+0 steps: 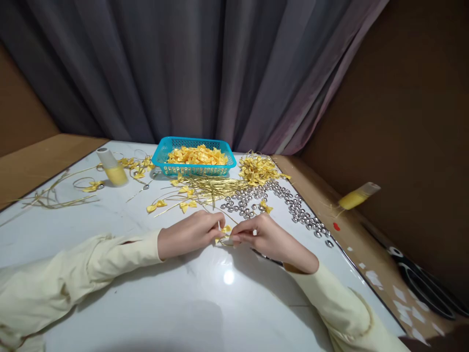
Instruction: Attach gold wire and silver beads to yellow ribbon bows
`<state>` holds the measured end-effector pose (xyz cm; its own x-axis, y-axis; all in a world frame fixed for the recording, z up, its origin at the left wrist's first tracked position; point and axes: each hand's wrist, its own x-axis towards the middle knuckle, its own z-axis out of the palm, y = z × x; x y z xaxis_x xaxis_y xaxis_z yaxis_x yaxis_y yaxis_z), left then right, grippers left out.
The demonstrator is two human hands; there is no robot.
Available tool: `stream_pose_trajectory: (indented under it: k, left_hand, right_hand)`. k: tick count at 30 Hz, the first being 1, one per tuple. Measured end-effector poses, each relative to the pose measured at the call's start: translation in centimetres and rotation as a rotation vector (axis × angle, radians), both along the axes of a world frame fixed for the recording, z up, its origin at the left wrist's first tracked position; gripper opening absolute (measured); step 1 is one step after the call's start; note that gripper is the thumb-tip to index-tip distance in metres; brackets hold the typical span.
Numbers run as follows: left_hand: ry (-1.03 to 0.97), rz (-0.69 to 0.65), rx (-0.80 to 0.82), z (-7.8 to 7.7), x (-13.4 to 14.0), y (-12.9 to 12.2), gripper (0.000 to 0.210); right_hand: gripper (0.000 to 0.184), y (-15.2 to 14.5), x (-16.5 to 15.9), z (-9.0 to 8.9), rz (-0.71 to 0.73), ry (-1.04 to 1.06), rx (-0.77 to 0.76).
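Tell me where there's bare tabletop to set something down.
Biggest patch: white tabletop between the left sleeve and right sleeve, nearest the wearer. A smaller one lies between the left sleeve and the left bottle. Crowded beyond the left hand and right hand: blue basket, gold stems, yellow bows, silver beads.

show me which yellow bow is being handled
The yellow bow nearest the camera, between the left hand and the right hand; the others lie beyond, on the white tabletop or in the blue basket.
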<state>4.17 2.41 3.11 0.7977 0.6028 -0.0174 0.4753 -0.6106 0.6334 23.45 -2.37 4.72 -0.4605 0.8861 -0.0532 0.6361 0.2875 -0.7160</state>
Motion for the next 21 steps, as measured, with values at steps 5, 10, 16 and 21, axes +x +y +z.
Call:
stream_pose_trajectory:
  k: [5,10,16,21]
  left_hand:
    - [-0.099,-0.133,0.043,0.2,0.0,-0.6,0.016]
    - [-0.090,-0.171,0.039,0.1,-0.2,-0.7,0.007]
    - [-0.103,-0.202,0.015,0.1,-0.4,-0.6,0.019]
    - [-0.117,-0.210,0.002,0.0,-0.5,-0.5,0.023]
  right_hand:
    - [0.029,-0.2,-0.4,-1.0,-0.024,-0.029,0.103]
    - [0.033,-0.4,-0.7,-0.9,-0.048,-0.087,0.167]
    - [0.025,-0.8,-1.2,-0.5,-0.091,-0.180,0.261]
    - [0.028,-1.0,-1.2,-0.4,-0.106,-0.201,0.251]
